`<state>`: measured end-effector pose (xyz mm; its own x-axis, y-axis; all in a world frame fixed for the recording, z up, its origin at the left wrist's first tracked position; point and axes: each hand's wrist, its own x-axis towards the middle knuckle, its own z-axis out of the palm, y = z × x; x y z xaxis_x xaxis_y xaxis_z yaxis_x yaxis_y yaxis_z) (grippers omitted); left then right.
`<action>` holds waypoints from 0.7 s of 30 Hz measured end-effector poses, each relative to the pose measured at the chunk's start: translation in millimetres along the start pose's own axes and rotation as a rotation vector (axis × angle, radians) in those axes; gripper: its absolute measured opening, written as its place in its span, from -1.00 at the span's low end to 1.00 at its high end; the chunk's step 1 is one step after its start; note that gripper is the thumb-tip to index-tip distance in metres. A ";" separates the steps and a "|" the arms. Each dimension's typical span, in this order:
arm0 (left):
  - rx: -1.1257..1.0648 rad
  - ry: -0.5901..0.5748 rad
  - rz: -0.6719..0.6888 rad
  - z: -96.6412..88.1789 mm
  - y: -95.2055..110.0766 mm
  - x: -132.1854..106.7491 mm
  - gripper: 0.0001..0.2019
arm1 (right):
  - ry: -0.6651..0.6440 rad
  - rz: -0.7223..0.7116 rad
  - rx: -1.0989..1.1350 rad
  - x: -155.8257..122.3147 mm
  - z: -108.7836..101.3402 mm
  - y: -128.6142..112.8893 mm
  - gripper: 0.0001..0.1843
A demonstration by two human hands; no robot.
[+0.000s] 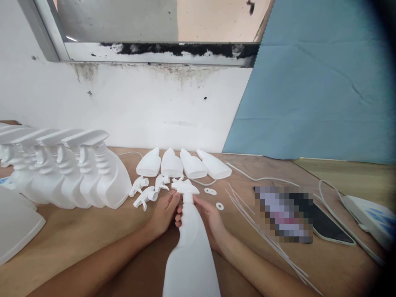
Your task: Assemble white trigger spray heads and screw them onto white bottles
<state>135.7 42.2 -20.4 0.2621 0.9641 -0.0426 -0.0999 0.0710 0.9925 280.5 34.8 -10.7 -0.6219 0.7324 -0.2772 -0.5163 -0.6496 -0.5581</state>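
White bottle held between both hands – neck toward the desk's back edge.
Its long axis runs away from the person; left hand closes on the neck's trigger side under the spray head, right hand cups the other – neither clearly nearer.

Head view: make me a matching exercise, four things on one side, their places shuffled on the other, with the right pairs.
Things:
1. central spray bottle
2. loose trigger heads
3. thin white tubes
4. blue cloth

Places:
A. beside the right forearm
B. covering part of the wall
C. between the left hand and right hand
D. on the table, near the left hand

Pairs: 1-C, 2-D, 3-A, 4-B
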 end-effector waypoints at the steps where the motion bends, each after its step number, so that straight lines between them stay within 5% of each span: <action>1: 0.000 -0.001 0.000 -0.2 -0.3 0.1 -0.56 | -0.002 0.006 0.001 0.0 -0.2 -0.1 -0.53; 21: -0.009 0.001 -0.024 0.2 -0.7 -0.1 -0.56 | -0.013 0.025 0.022 1.0 -3.6 0.3 -0.54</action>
<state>135.9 42.0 -21.1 0.2636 0.9624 -0.0662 -0.1021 0.0961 0.9901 281.9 36.1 -14.0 -0.6424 0.7134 -0.2800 -0.5137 -0.6720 -0.5335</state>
